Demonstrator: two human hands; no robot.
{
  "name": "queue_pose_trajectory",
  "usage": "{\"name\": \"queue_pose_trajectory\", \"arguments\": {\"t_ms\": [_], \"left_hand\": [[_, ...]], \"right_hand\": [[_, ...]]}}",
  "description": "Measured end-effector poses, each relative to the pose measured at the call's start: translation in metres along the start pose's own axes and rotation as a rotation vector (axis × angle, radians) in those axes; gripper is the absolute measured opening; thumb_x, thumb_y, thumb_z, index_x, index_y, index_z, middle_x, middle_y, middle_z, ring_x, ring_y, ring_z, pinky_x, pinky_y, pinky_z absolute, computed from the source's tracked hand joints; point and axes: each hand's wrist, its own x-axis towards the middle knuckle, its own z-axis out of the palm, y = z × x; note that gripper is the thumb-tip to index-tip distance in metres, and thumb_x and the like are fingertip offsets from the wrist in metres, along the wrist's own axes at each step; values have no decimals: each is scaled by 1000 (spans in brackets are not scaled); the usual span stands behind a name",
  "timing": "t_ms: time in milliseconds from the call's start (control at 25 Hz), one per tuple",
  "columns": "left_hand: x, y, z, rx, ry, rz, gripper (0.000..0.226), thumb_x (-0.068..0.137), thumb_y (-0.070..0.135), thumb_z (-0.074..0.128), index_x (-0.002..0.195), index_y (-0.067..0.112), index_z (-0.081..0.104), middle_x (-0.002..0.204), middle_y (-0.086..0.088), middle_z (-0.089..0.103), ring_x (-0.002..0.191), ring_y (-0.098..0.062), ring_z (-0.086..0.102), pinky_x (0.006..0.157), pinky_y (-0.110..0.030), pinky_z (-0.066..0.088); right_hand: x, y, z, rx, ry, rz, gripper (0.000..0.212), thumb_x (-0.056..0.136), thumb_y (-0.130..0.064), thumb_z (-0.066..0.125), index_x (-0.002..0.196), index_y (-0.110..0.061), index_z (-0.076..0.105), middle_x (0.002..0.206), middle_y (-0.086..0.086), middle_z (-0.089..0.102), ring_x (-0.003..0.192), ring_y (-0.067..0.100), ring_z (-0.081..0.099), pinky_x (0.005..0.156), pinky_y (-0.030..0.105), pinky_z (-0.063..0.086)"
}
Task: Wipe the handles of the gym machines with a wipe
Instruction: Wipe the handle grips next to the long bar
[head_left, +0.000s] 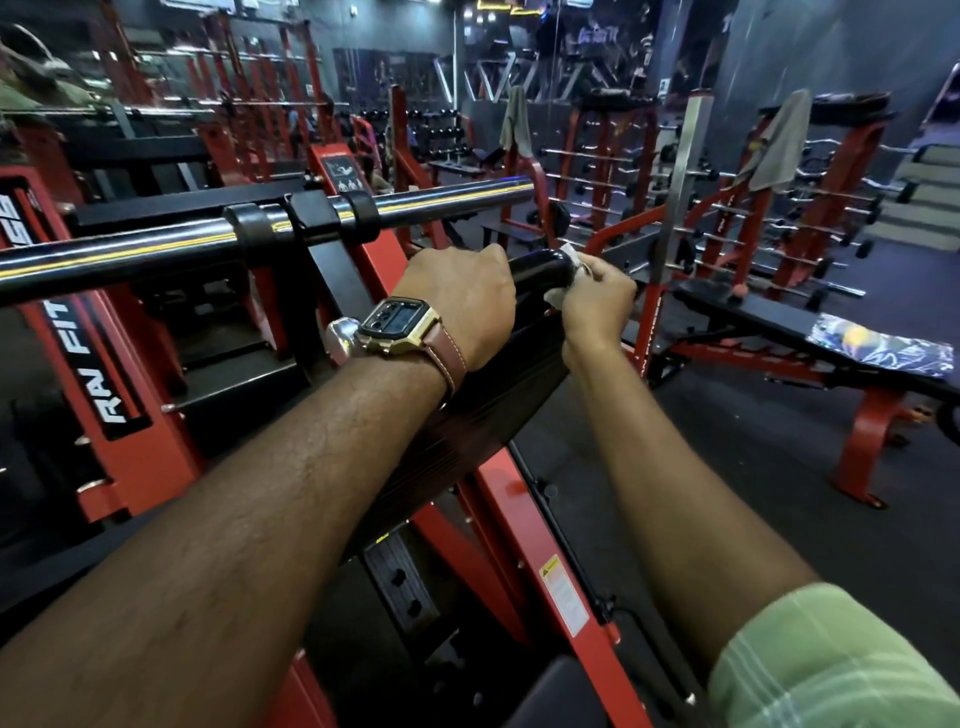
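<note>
A black rubber handle (537, 270) sticks out to the right from a red and black gym machine (524, 525). My left hand (460, 299), with a watch on the wrist, grips the handle near its base. My right hand (597, 301) holds a white wipe (566, 275) wrapped round the handle's outer end, fingers curled over it. Most of the wipe is hidden under those fingers.
A long chrome bar (156, 247) crosses above the handle at the left. A black bench with a patterned cloth (883, 345) stands at the right. Racks of barbells (753, 208) and draped grey towels (776, 140) fill the back. Dark floor lies between.
</note>
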Motion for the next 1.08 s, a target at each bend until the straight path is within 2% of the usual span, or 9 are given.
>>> {"name": "queue_pose_trajectory", "arguments": {"t_ms": [120, 240, 360, 480, 560, 720, 840, 960, 1080], "left_hand": [[3, -1, 1, -2, -30, 3, 25, 103, 33, 42, 110, 10, 49, 87, -7, 58, 72, -29, 53, 57, -36, 30], [9, -1, -1, -27, -73, 6, 26, 102, 36, 45, 108, 11, 50, 85, -4, 52, 71, -27, 49, 57, -36, 31], [11, 1, -4, -58, -88, -5, 28, 101, 43, 45, 99, 15, 45, 81, -3, 49, 70, -27, 47, 53, -32, 28], [6, 3, -1, -28, 20, 7, 27, 101, 40, 44, 96, 13, 44, 78, -5, 55, 58, -26, 43, 46, -31, 16], [1, 7, -5, 2, 50, 27, 25, 103, 36, 42, 93, 14, 37, 76, -4, 51, 51, -21, 35, 45, -31, 14], [-1, 8, -3, 68, 63, 14, 27, 104, 38, 39, 102, 12, 46, 81, -5, 52, 57, -20, 37, 47, -32, 21], [6, 13, -3, 59, 9, -60, 28, 103, 43, 42, 95, 16, 41, 78, -2, 49, 63, -22, 42, 53, -34, 28], [25, 21, -10, 68, -124, -86, 33, 101, 50, 44, 87, 20, 42, 77, -2, 44, 72, -24, 46, 61, -35, 34], [35, 21, -7, 22, -145, -65, 38, 100, 56, 45, 89, 20, 43, 76, 0, 40, 72, -23, 44, 54, -31, 28]], "right_hand": [[15, -14, -14, -68, -232, -207, 17, 87, -1, 67, 88, -13, 79, 83, 1, 76, 79, 13, 72, 75, 31, 60], [32, -25, -26, -144, -569, -408, 13, 87, 0, 65, 93, -4, 77, 90, 8, 75, 83, 14, 68, 76, 25, 53], [69, -35, -22, -426, -835, -279, 13, 89, -1, 65, 92, -6, 76, 84, 9, 72, 77, 18, 62, 70, 30, 47], [96, -45, -7, -807, -1052, -263, 19, 89, 4, 58, 92, -4, 75, 81, 8, 70, 75, 21, 61, 67, 28, 48], [103, -55, 0, -899, -1178, -247, 22, 91, 2, 54, 90, -6, 75, 82, 12, 67, 74, 25, 56, 68, 33, 45], [126, -64, -2, -734, -1259, -3, 43, 86, 18, 44, 86, -11, 76, 78, 10, 66, 61, 14, 57, 54, 23, 45], [127, -44, 14, -976, -1286, -128, 42, 90, 9, 46, 80, -19, 77, 76, 14, 67, 57, 23, 57, 49, 21, 40], [120, -28, 29, -1105, -1172, -166, 32, 97, -6, 49, 73, -25, 60, 50, -4, 62, 38, 5, 55, 36, 22, 41], [139, -27, 31, -935, -1385, 11, 27, 83, 4, 46, 77, -9, 70, 59, 7, 63, 46, 15, 55, 44, 22, 40]]}}
